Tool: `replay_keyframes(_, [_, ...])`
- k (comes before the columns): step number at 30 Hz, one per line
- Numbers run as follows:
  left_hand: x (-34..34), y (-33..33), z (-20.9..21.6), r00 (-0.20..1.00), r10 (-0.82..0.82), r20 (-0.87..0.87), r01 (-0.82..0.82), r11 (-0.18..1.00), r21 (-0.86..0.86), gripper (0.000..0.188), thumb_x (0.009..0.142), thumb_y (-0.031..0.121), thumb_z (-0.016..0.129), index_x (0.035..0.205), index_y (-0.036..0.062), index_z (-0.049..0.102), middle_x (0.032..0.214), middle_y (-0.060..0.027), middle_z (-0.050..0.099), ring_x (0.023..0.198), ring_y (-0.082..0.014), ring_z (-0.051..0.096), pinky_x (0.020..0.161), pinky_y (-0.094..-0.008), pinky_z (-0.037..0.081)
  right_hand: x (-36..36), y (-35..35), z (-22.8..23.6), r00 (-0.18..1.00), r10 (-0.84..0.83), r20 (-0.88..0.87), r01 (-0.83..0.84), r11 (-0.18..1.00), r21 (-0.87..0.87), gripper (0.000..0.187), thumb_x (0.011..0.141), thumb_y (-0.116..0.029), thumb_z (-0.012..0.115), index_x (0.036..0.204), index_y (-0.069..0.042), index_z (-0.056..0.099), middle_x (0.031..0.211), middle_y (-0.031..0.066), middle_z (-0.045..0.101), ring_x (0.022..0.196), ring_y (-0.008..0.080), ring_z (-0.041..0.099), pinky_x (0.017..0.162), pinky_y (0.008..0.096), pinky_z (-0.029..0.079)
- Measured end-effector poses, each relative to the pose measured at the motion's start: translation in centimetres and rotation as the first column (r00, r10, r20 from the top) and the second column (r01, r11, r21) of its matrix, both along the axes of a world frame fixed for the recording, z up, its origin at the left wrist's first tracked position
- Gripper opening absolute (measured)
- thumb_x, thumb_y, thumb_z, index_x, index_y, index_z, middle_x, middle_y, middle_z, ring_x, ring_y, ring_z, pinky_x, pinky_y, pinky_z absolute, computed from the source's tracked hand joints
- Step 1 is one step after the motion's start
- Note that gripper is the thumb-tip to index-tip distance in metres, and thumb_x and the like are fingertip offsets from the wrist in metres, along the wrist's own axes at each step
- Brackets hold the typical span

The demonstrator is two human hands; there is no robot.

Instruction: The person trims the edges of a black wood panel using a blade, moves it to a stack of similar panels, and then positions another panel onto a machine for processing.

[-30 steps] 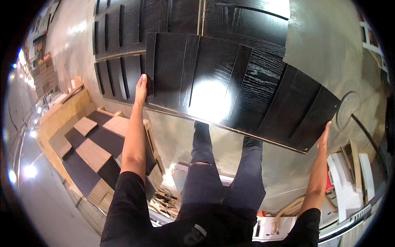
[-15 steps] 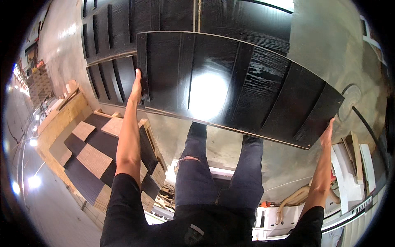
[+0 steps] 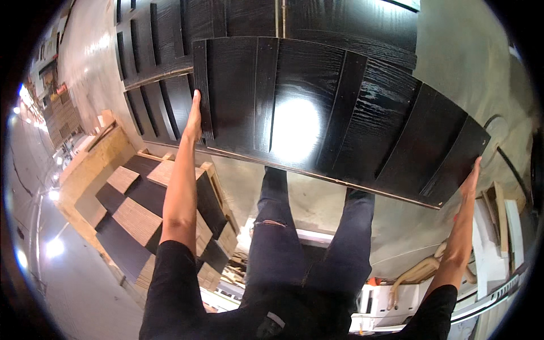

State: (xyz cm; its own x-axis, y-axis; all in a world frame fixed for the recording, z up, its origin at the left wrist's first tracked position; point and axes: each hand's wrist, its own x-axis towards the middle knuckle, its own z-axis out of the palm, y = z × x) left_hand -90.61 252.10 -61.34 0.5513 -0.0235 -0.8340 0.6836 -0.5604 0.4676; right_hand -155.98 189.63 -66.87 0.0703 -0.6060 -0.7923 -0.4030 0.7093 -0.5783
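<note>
A long black wooden panel (image 3: 309,102) with raised strips across its face spans the space between my two hands, above the floor. It is tilted, its right end lower in view, and a bright light reflects off its middle. My left hand (image 3: 194,117) presses along its left end, thumb side up. At the far right end my right hand (image 3: 471,177) holds the short edge near the corner. The undersides of both hands' grips are hidden. Behind the held panel, other black panels with similar strips (image 3: 156,37) lie side by side.
On my left stands a wooden crate (image 3: 93,161) with black and light-brown slatted pieces (image 3: 136,218) in it. White boards (image 3: 490,249) and a tan hose (image 3: 413,272) are at lower right. A black cable (image 3: 513,173) runs near the panel's right end.
The held panel and both my hands sit slightly farther right in view, and much of the surroundings has shifted that way too. Both hands keep their places at the panel's ends.
</note>
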Motion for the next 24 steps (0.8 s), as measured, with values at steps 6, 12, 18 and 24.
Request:
replay_keyframes(6, [-0.7, 7.9, -0.3, 0.991, 0.119, -0.065, -0.121, 0.992, -0.021, 0.1, 0.094, 0.078, 0.045, 0.158, 0.0014, 0.034, 0.158, -0.0161, 0.042, 0.144, -0.0289, 0.042, 0.12, -0.0408, 0.033, 2.6, 1.5, 3.4, 0.999, 0.03, 0.022, -0.029, 0.999, -0.029, 0.092, 0.096, -0.068, 0.055, 0.158, -0.003, 0.033, 0.16, 0.0116, 0.038, 0.144, 0.0288, 0.04, 0.12, 0.0416, 0.031])
replay_keyframes(12, [-5.5, 18.1, 4.5, 0.974, 0.224, -0.019, -0.221, 0.97, 0.101, 0.115, 0.086, 0.082, 0.053, 0.16, -0.0004, 0.026, 0.164, -0.0172, 0.032, 0.15, -0.0349, 0.031, 0.123, -0.0435, 0.025, 6.0, 6.1, 6.0, 0.998, 0.05, 0.046, -0.054, 0.995, 0.089, 0.092, 0.096, -0.068, 0.056, 0.157, -0.003, 0.036, 0.158, 0.0121, 0.042, 0.142, 0.0292, 0.042, 0.12, 0.042, 0.032])
replay_keyframes(18, [-4.9, 24.5, 7.7, 0.954, 0.3, -0.003, -0.294, 0.936, 0.193, 0.11, 0.088, 0.079, 0.054, 0.16, 0.0005, 0.026, 0.161, -0.0171, 0.037, 0.146, -0.0339, 0.037, 0.123, -0.0431, 0.026, 12.5, 12.1, 6.6, 0.977, 0.179, -0.112, -0.159, 0.973, 0.168, 0.1, 0.095, -0.073, 0.05, 0.16, -0.001, 0.027, 0.165, 0.0155, 0.03, 0.149, 0.0324, 0.033, 0.123, 0.0437, 0.026])
replay_keyframes(24, [-0.5, 29.9, 7.4, 0.958, 0.278, 0.07, -0.286, 0.944, 0.164, 0.11, 0.089, 0.078, 0.053, 0.161, 0.0011, 0.023, 0.164, -0.0164, 0.032, 0.148, -0.0315, 0.034, 0.123, -0.042, 0.027, 16.3, 15.3, 4.0, 0.972, 0.229, 0.059, -0.235, 0.962, 0.137, 0.093, 0.098, -0.07, 0.047, 0.159, -0.002, 0.032, 0.161, 0.0146, 0.038, 0.144, 0.0315, 0.04, 0.121, 0.0429, 0.031])
